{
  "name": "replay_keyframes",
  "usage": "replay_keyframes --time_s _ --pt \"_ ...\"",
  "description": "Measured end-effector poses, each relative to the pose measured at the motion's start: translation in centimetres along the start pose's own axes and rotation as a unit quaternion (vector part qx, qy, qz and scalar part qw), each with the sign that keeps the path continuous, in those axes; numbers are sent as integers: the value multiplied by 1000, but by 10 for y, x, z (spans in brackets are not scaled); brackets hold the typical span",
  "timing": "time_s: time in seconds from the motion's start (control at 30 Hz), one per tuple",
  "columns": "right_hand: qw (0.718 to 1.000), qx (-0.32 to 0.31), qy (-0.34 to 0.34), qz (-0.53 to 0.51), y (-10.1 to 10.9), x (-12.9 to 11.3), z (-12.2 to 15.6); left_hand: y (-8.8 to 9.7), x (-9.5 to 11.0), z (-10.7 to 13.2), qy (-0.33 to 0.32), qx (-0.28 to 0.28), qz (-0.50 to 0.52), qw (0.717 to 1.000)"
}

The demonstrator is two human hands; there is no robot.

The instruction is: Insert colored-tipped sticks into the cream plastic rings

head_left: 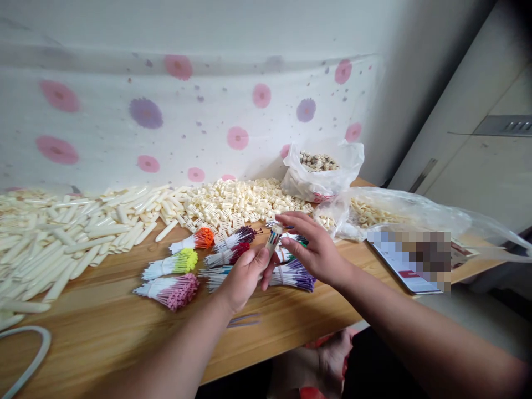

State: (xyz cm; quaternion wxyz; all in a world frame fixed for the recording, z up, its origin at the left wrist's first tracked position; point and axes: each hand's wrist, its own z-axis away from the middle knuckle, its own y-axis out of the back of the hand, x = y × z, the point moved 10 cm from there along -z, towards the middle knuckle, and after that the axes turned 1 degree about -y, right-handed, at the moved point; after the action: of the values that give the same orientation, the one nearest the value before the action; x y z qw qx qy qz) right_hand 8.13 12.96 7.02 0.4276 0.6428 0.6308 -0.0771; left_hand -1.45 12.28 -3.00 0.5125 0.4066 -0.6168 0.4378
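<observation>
Wrapped around the barrel of a cream multicolour pen [274, 238], my left hand [245, 277] holds it upright and slightly tilted above the table. Coloured slots show near the pen's top. My right hand [313, 246] is beside that top end, fingers stretched out and thumb apart; whether a fingertip touches the pen I cannot tell. Below and around the hands lie bundles of thin refills with coloured tips: orange [203, 238], yellow [187, 260], pink [183, 291], red [239, 252] and purple [301, 277]. My hands partly cover other bundles.
Cream pen barrels [91, 233] heap on the left, with short slotted parts [233, 202] behind the bundles. A plastic bag [307, 180] of small parts stands at the back right. Another clear bag [374, 208] and a tablet-like screen [399, 266] lie right. Loose refills [243, 320] lie near the front edge.
</observation>
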Motion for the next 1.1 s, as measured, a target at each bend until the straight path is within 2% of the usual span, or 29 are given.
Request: replay_keyframes --time_s 0.2,0.37,0.43,0.5,0.53,0.57,0.6,0.67,0.73,0.77,0.83,0.97,1.03,1.1 --pt "999 -4 -7 -43 4 2 0 3 0 1 7 8 -4 1000" --pt "989 -17 -112 -94 13 23 3 -3 -1 4 38 -50 -54 997" --pt "987 -25 -128 -97 29 31 -1 2 5 3 22 -32 -47 998" --pt "990 28 -133 -31 69 43 -12 15 11 1 -1 28 -43 999" --pt "988 78 -133 23 98 50 -21 23 13 1 -11 62 -45 997" --pt "975 137 -142 106 131 57 -29 30 15 1 -20 93 -50 994" --pt "961 181 -149 146 160 66 -39 36 16 1 -25 117 -55 991" --pt "935 238 -160 209 206 86 -61 45 15 2 -32 150 -66 986" --pt "904 268 -176 282 235 109 -84 52 13 3 -38 173 -69 982" --pt "892 268 -183 316 241 122 -95 55 11 3 -40 182 -66 980" --pt "873 245 -204 370 240 150 -113 61 6 4 -42 200 -59 977" --pt "852 160 -253 429 212 205 -133 67 -2 7 -25 213 -70 974" --pt "847 124 -270 441 200 222 -139 63 -2 6 -12 195 -98 976" --pt "846 99 -274 447 191 225 -145 58 2 6 -13 173 -129 976"
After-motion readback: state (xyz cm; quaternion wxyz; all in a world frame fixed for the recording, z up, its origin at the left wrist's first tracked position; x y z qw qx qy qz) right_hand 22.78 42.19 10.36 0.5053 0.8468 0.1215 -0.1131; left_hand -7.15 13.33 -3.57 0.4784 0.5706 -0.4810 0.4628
